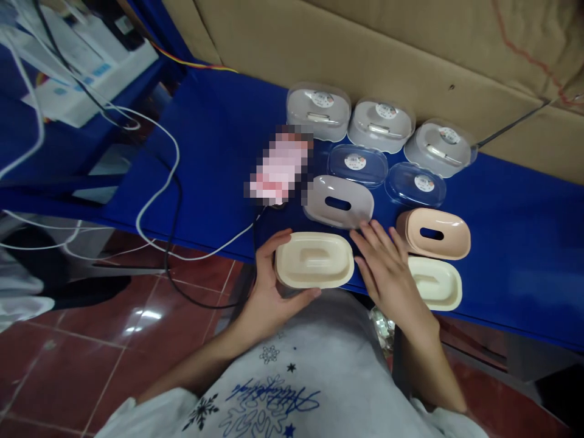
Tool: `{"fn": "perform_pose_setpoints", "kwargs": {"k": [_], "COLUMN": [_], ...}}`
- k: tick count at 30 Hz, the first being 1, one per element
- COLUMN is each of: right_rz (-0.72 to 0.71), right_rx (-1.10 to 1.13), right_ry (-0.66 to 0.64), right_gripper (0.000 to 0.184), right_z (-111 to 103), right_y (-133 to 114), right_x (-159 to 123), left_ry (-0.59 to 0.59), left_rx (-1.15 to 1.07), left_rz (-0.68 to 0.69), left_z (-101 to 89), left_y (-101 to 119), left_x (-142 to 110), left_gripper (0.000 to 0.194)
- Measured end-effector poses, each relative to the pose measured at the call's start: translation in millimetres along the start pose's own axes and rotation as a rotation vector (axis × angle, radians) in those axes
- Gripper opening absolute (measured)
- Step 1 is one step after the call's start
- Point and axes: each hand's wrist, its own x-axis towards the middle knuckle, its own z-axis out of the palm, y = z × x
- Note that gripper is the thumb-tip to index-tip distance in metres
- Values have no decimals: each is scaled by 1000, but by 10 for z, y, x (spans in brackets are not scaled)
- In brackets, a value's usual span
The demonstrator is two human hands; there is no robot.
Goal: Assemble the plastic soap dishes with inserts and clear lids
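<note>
My left hand (pixel 269 286) grips a cream oval tray (pixel 314 260) at its left end, thumb on the rim and fingers below it, at the near edge of the blue table (pixel 219 158). My right hand (pixel 387 267) lies open with fingers spread, just right of that tray, its fingertips close to a grey oval piece with a slot (pixel 338 201). A second cream tray (pixel 435 283) sits partly under my right hand's far side. Behind it rests a peach oval piece with a slot (pixel 433 233).
Two clear lids (pixel 358 163) (pixel 416 184) lie mid-table. Three closed grey boxes with clear lids (pixel 318 111) (pixel 381 125) (pixel 440 147) line the back by a cardboard wall (pixel 387 48). A blurred pink object (pixel 280 167) and white cables (pixel 159 182) sit left.
</note>
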Motion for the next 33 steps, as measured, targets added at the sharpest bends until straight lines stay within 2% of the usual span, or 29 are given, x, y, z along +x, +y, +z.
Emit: {"fn": "perform_pose_setpoints", "kwargs": {"k": [3, 6, 9, 13, 15, 19, 22, 25, 28, 33], "right_rz": [-15, 6, -1, 1, 11, -120, -183, -165, -154, -167], "right_rx": [-57, -129, -132, 71, 161, 241, 250, 242, 190, 70], "right_ry": [1, 78, 152, 277, 295, 154, 59, 46, 28, -4], "right_gripper": [71, 54, 44, 46, 49, 51, 51, 55, 60, 67], "right_z": [93, 114, 60, -88, -149, -171, -134, -107, -79, -13], "right_y": [37, 82, 113, 71, -6, -174, -205, -174, -173, -233], "right_x": [268, 394, 370, 223, 148, 27, -38, -80, -108, -113], "left_ry": [7, 21, 14, -36, -36, 1, 3, 13, 54, 42], "left_rx": [-206, -289, -315, -341, -350, -413, -538, -694, -727, -776], "left_rz": [-188, -230, -231, -225, -216, -219, -288, -382, -461, -477], "left_z": [14, 15, 42, 107, 134, 144, 109, 69, 67, 117], "left_y": [52, 117, 120, 51, 22, 28, 69, 106, 143, 200], "left_x": [-48, -19, 20, 36, 44, 62, 72, 95, 143, 256], "left_gripper": [90, 92, 96, 95, 92, 99, 96, 85, 77, 63]}}
